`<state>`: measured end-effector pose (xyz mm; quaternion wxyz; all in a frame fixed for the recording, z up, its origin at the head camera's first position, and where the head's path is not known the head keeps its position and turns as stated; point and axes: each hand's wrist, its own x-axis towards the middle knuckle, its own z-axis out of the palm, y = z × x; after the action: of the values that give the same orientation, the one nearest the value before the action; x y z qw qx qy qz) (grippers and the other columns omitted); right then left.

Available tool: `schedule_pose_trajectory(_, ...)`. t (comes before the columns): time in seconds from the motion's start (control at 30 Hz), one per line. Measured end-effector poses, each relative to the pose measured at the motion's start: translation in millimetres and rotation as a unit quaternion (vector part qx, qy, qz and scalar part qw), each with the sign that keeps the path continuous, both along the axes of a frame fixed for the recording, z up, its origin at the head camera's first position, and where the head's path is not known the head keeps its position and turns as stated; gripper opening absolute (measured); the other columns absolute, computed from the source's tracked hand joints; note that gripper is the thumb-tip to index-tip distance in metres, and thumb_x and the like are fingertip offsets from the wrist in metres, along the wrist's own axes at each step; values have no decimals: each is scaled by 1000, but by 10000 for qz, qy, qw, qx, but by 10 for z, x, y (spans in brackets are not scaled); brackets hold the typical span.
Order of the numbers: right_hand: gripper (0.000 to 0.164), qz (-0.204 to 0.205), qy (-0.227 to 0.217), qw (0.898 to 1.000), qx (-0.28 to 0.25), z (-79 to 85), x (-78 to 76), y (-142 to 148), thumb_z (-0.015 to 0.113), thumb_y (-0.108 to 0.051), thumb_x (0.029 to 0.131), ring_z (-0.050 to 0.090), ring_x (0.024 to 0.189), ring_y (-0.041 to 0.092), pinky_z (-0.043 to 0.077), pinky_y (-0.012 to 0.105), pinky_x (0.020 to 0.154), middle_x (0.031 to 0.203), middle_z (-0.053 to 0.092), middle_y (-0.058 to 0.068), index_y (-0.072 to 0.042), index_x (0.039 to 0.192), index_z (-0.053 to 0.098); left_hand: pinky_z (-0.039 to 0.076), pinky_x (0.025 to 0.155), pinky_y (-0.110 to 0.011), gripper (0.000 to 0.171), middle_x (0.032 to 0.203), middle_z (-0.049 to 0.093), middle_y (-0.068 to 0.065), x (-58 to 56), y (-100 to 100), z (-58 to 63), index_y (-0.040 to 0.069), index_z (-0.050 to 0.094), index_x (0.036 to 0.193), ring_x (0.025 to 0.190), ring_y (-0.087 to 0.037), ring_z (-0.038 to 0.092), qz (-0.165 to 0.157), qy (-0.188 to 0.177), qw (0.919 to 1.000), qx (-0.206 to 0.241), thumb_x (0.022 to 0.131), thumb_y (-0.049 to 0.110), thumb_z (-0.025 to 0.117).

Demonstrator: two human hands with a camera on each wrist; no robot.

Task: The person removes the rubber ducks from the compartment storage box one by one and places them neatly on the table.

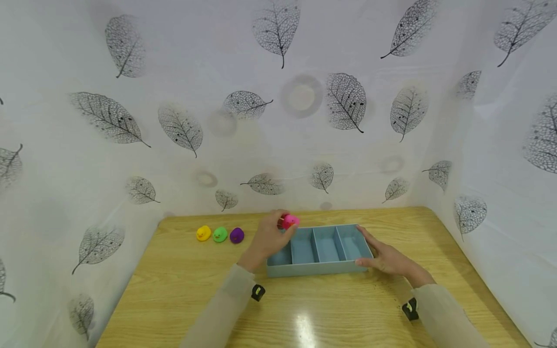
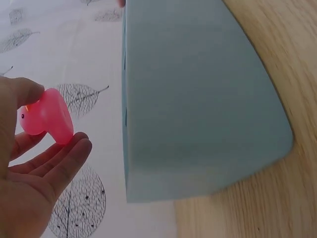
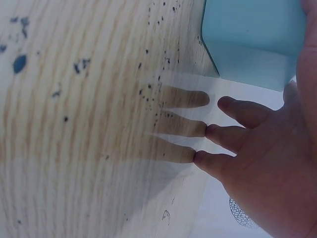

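In the head view my left hand (image 1: 267,238) pinches a pink rubber duck (image 1: 290,221) above the back left of a blue-grey divided box (image 1: 317,268). Thumb and fingertips hold the duck (image 2: 52,116) by its base in the left wrist view, beside the box wall (image 2: 198,99). My right hand (image 1: 389,258) grips the box's right end, with the thumb at the front corner and the index finger at the back corner. Its other fingers (image 3: 230,139) spread straight at the tabletop in the right wrist view. Part of the leftmost compartment is hidden behind my left hand.
Left of the box, a yellow duck (image 1: 203,233), a green duck (image 1: 220,235) and a purple duck (image 1: 237,235) stand in a row on the wooden table (image 1: 183,299). A white leaf-print sheet (image 1: 278,140) hangs behind and along both sides.
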<state>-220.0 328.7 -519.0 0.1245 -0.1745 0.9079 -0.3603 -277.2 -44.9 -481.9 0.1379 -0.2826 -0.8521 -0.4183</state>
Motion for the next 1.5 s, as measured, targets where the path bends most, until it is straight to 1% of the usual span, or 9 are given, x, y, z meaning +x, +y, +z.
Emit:
schedule_pose_trajectory(0.17,103,-12,8,10000,44,24,5,-8,73,-37,100,25,150,63,39,78,109,172,10,34,-29,171,-2,66,81,-41,32,109,71,-20,12,-187,-21,-5,65,121,96,-32,72,-44,-78,9995,308,96,11,76)
schedule_pose_trajectory(0.23,103,-13,-26,10000,18,28,5,-10,72,-37,100,24,151,62,38,78,109,172,9,34,-29,171,-2,66,82,-40,31,110,71,-19,14,-261,-27,-4,65,121,97,-31,73,17,-172,9993,318,96,11,76)
schedule_pose_trajectory(0.4,103,-49,-57,10000,8,23,5,-15,73,-37,100,23,151,63,37,79,109,172,8,33,-30,171,-3,66,85,-35,33,112,74,-15,16,-450,-44,0,67,122,99,-28,74,332,-542,9978,185,98,20,77)
schedule_pose_trajectory(0.6,103,-39,0,10000,61,-1,-8,-4,72,-38,100,26,149,64,38,79,108,172,10,33,-31,170,-3,65,87,-35,41,115,74,-15,17,-681,-92,1,66,128,101,-28,74,838,-719,9937,179,96,24,78)
schedule_pose_trajectory(0.83,103,-3,13,10000,12,-8,-9,1,72,-37,100,25,150,63,37,79,110,172,9,34,-29,171,-3,66,84,-39,42,114,75,-19,22,-983,-126,-2,67,129,98,-31,75,1083,-587,9920,281,95,20,80)
schedule_pose_trajectory(1.03,103,-11,60,10000,40,-19,-14,6,72,-38,100,26,149,63,38,79,109,172,9,33,-30,171,-3,65,86,-43,46,120,73,-22,44,-1235,-151,-3,65,132,104,-35,74,1338,-747,9879,218,97,24,78)
schedule_pose_trajectory(1.17,103,7,51,10000,5,-22,-17,11,72,-37,100,24,150,63,37,79,109,172,8,33,-30,171,-3,65,86,-40,44,122,71,-21,53,-1396,-180,-2,64,132,107,-35,73,1521,-863,9842,274,98,23,77)
schedule_pose_trajectory(1.33,102,14,50,10000,-53,-25,-13,7,72,-37,100,24,149,64,36,80,109,171,9,35,-29,171,-2,66,80,-36,38,116,73,-21,34,-1600,-213,-3,66,127,103,-39,73,1748,-613,9824,243,98,20,77)
schedule_pose_trajectory(1.5,102,10,22,10000,-47,-44,-20,10,70,-39,101,24,150,63,36,79,111,172,8,34,-30,170,-4,66,80,-40,39,118,71,-25,22,-1786,-199,-6,66,127,102,-42,73,2065,-542,9768,158,98,18,76)
